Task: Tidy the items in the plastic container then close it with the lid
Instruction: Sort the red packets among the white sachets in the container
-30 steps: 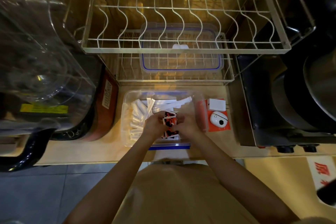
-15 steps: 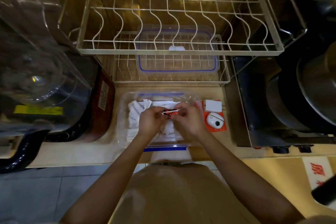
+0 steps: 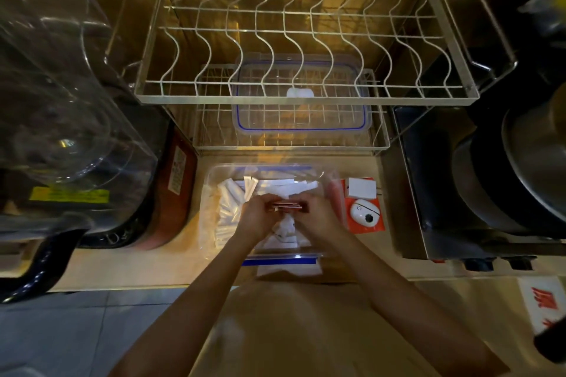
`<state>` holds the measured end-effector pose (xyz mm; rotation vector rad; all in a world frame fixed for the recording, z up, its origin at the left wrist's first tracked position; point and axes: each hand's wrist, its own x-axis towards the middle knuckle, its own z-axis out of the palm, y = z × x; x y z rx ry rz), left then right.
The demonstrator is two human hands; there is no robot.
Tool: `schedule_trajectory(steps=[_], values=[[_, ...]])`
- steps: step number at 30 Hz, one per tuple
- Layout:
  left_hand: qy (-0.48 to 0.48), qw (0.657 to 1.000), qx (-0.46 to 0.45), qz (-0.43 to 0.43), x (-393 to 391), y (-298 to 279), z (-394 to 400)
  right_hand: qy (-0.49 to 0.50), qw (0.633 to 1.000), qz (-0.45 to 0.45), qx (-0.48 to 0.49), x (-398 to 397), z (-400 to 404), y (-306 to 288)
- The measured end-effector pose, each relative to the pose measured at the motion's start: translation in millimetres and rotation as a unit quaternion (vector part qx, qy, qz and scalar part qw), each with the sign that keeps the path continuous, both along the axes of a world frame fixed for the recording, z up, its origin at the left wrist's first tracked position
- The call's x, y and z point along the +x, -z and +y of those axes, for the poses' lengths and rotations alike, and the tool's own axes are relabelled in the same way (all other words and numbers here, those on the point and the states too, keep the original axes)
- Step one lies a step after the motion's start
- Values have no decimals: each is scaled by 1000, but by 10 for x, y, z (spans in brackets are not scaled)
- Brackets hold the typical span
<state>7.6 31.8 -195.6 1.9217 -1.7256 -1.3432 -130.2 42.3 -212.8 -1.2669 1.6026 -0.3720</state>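
Observation:
A clear plastic container (image 3: 211,180) with a blue clip at its near edge sits on the wooden counter. White sachets (image 3: 228,208) lie in rows inside it. My left hand (image 3: 257,217) and my right hand (image 3: 315,214) are together above the container's middle. Between them they pinch a thin stack of red sachets (image 3: 286,206), held edge-on. The clear lid with a blue seal (image 3: 301,122) rests on the lower shelf of the wire rack behind the container.
An orange card with a white device (image 3: 364,216) lies right of the container. The wire dish rack (image 3: 300,98) overhangs the back. A clear-domed machine (image 3: 61,101) stands on the left and a steel appliance (image 3: 474,193) on the right.
The red sachets, spread flat a second ago, are now gathered into a stack held edge-on. Both hands have risen slightly toward the container's middle.

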Motion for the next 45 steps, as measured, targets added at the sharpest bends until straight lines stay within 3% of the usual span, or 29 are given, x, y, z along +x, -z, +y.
schedule_trajectory(steps=[7, 13, 22, 26, 30, 36, 40, 45], values=[[-17, 1000, -18, -15, -8, 11, 4, 17, 1000, -4, -23, 28, -4, -51], [18, 999, -32, -7, -65, 37, 57, 15, 998, 45, -34, 95, 12, -15], [7, 999, -49, -22, -61, 41, 50, 24, 999, 25, -36, 36, 18, -66], [6, 999, -37, -14, -48, 35, -14, 14, 999, 27, -19, -32, -27, -148], [8, 1000, 17, 25, -97, -24, -92, -14, 995, 91, -39, -174, -109, -304], [86, 989, 113, 48, -253, 13, -75, 63, 980, 158, -104, -418, -47, -469], [138, 983, 114, 37, -387, 56, -14, 97, 967, 202, -122, -493, 66, -403], [165, 981, 103, -5, -478, 139, 33, 124, 969, 169, -128, -515, 190, -263]])
